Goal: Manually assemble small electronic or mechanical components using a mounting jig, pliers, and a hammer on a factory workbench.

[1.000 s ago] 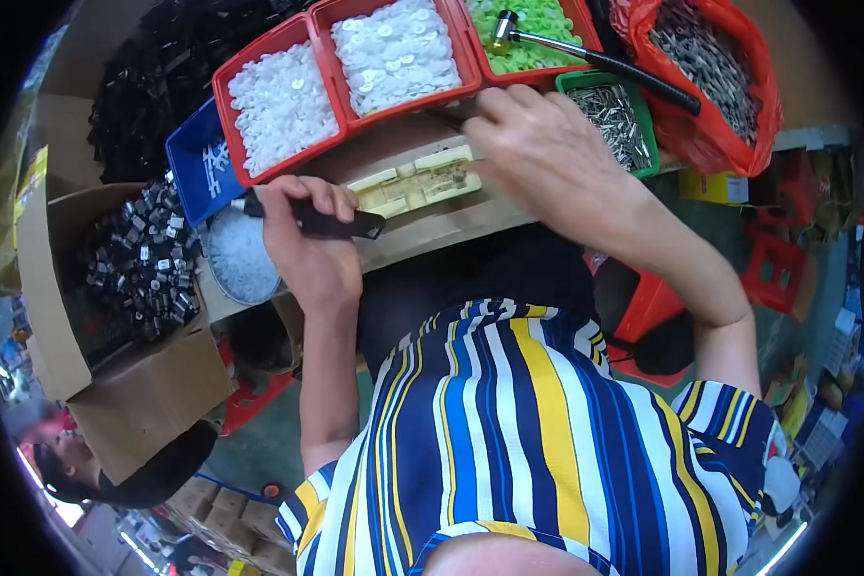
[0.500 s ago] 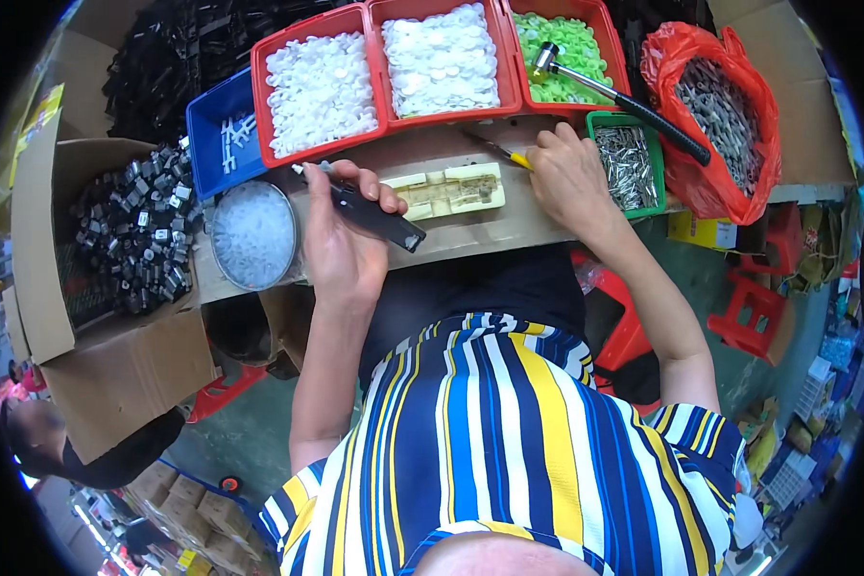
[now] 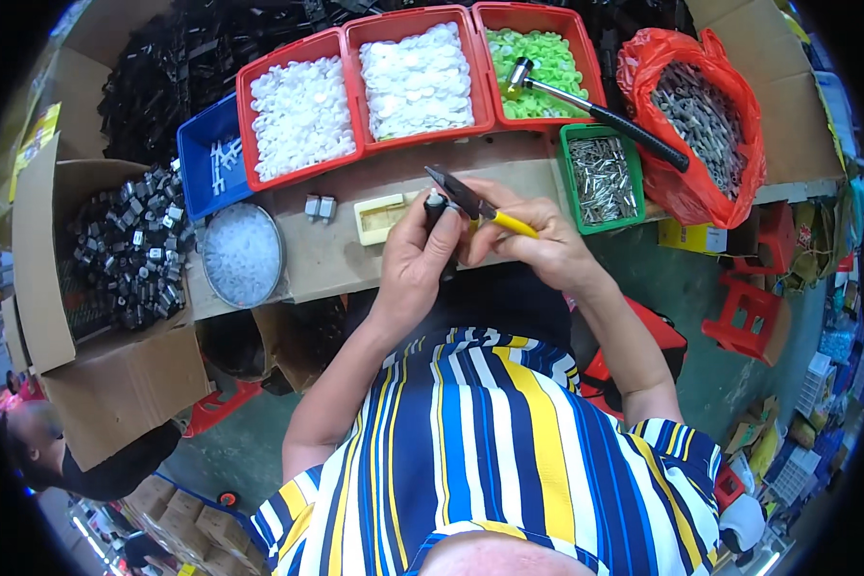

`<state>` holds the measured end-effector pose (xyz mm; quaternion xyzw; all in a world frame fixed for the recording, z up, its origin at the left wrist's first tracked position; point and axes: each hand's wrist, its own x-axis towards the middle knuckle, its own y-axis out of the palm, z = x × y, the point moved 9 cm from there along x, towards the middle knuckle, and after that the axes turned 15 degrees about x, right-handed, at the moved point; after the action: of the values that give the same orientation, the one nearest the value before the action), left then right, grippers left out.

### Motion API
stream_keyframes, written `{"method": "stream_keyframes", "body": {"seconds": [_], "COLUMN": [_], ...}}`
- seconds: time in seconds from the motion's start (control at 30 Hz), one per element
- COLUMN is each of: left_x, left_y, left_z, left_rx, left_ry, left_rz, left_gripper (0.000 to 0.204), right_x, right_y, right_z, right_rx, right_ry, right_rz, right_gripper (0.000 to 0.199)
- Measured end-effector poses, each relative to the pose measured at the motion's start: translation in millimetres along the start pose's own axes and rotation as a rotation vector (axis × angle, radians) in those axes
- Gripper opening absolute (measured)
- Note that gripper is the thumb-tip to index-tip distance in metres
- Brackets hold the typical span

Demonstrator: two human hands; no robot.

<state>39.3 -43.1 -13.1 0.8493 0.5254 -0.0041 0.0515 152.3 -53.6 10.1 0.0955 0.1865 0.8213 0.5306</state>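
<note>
In front of my body the two hands meet. My left hand (image 3: 415, 261) is closed around a black plastic part (image 3: 435, 209), whose upper end pokes out by the thumb. My right hand (image 3: 543, 246) grips pliers with yellow handles (image 3: 516, 225), their dark jaws pointing up and left beside the black part. Whether the jaws touch it I cannot tell. Just beyond my left hand lies a cream block with a hollow (image 3: 380, 217), partly covered by the hand. Two small grey-and-black pieces (image 3: 321, 207) rest on the bench to its left.
Red trays (image 3: 352, 115) of white and green plastic pieces line the back. A hammer (image 3: 605, 117) lies across the green pieces and a red bag (image 3: 634, 86). A green tray (image 3: 564, 178) of metal pins, a round tub (image 3: 244, 254) and a blue tray (image 3: 194, 173) flank the bench.
My right hand has lifted the pliers off the bench and brought them left. My left hand has moved right and nearer my body with the black part. The two small pieces have come into sight.
</note>
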Motion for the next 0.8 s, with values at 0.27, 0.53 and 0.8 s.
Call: {"method": "stream_keyframes", "body": {"seconds": [0.27, 0.53, 0.8], "left_x": [-2.2, -6.8, -9.1], "left_y": [-6.5, -29.2, -32.3], "left_z": [-15.7, -15.9, -9.9], "left_rx": [0.123, 0.567, 0.530], "left_ry": [0.065, 0.042, 0.008], "left_rz": [-0.022, 0.003, 0.009], "left_gripper": [0.029, 0.028, 0.027], "right_x": [-7.3, -6.7, -7.2], "right_y": [-13.5, 11.5, 16.1], "right_z": [4.8, 16.7, 17.9], "right_rx": [-0.187, -1.039, -1.081], "right_ry": [0.081, -0.194, -0.260], "right_rz": [-0.091, 0.035, 0.055], "right_gripper": [0.040, 0.033, 0.031]}}
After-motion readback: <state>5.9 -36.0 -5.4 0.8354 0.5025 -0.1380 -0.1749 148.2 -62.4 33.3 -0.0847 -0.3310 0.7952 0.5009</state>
